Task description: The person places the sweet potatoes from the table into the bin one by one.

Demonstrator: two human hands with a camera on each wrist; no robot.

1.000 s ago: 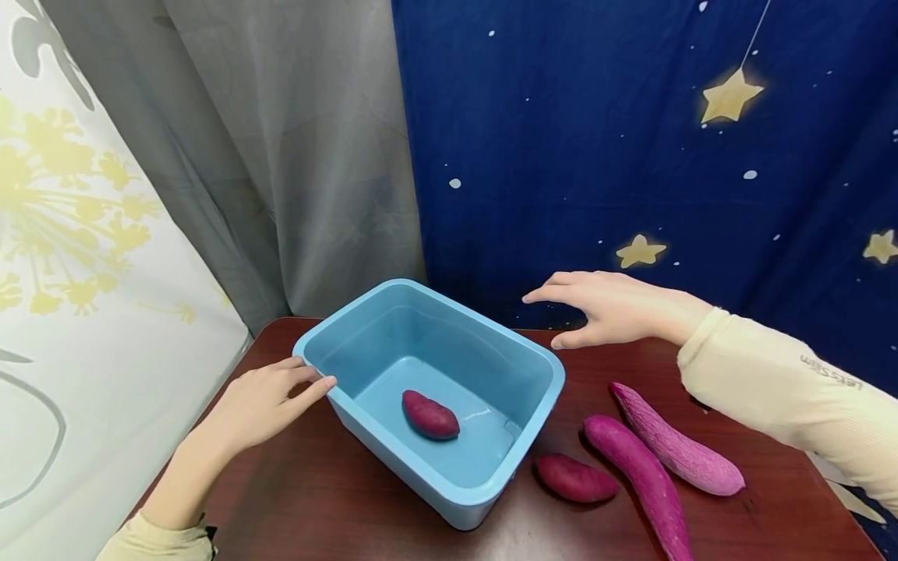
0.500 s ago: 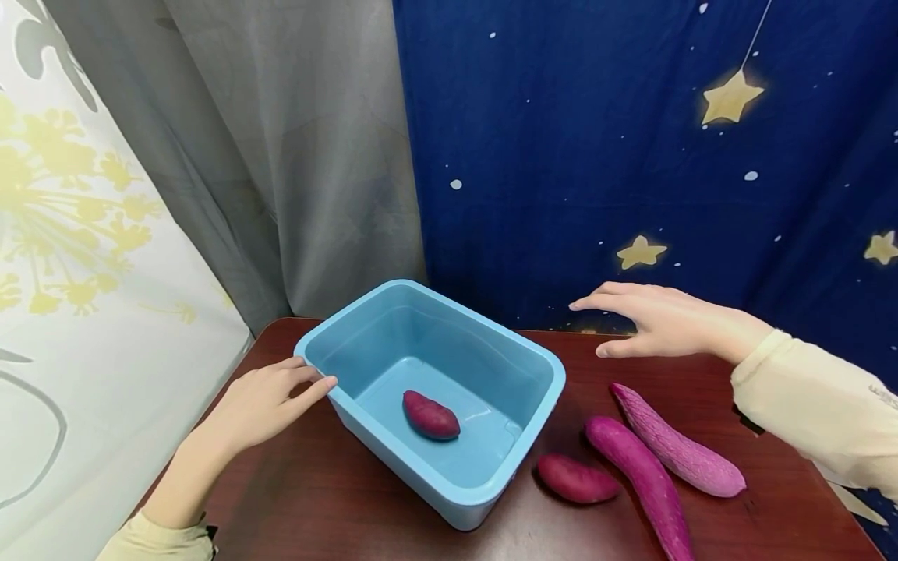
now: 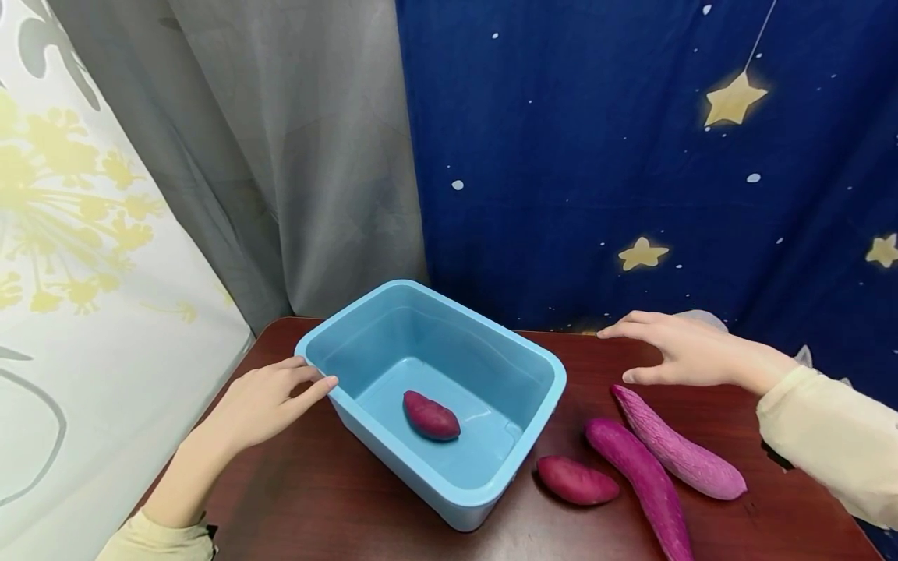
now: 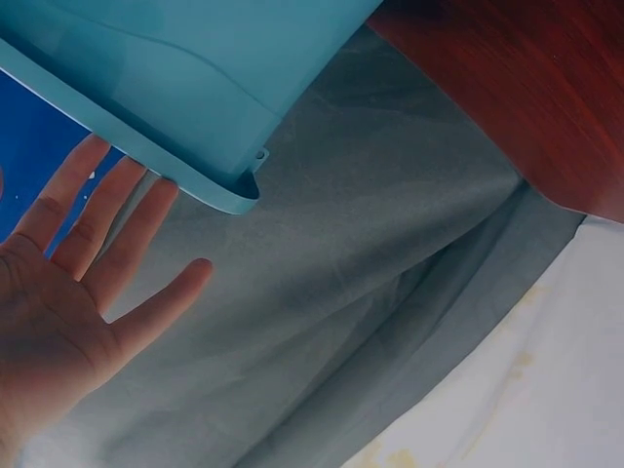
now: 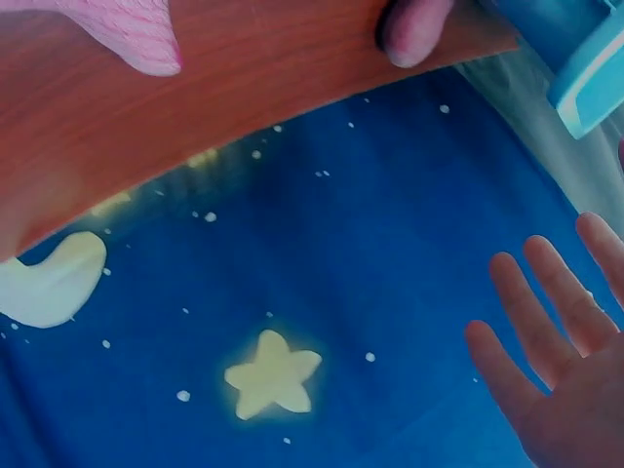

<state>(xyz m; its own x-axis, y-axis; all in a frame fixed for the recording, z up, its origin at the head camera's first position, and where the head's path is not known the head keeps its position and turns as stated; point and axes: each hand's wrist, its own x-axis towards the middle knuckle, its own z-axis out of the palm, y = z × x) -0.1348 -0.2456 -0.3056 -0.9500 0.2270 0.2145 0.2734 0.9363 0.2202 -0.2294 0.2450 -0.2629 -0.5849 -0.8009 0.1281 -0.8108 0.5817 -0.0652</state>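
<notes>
A light blue plastic bin [image 3: 449, 489] stands on the table with a purple sweet potato [image 3: 431, 415] lying on its floor. My left hand [image 3: 263, 401] touches the bin's left rim; the left wrist view shows its straight fingers [image 4: 127, 234] with their tips at the rim. Right of the bin lie a second sweet potato [image 3: 577, 480], a long smooth purple eggplant [image 3: 644, 479] and a paler, rough-textured long eggplant [image 3: 680, 450]. Above the far end of the eggplants hovers my right hand [image 3: 691, 351], holding nothing, fingers extended and thumb apart.
The dark red-brown table [image 3: 295, 483] ends at the back against a grey curtain [image 3: 337, 171] and a blue star-patterned curtain [image 3: 596, 156]. A white patterned cloth [image 3: 91, 312] hangs along the left side.
My right hand has moved rightward from near the bin, then lower, to above the eggplants. The left hand, the bin and the vegetables stay where they were.
</notes>
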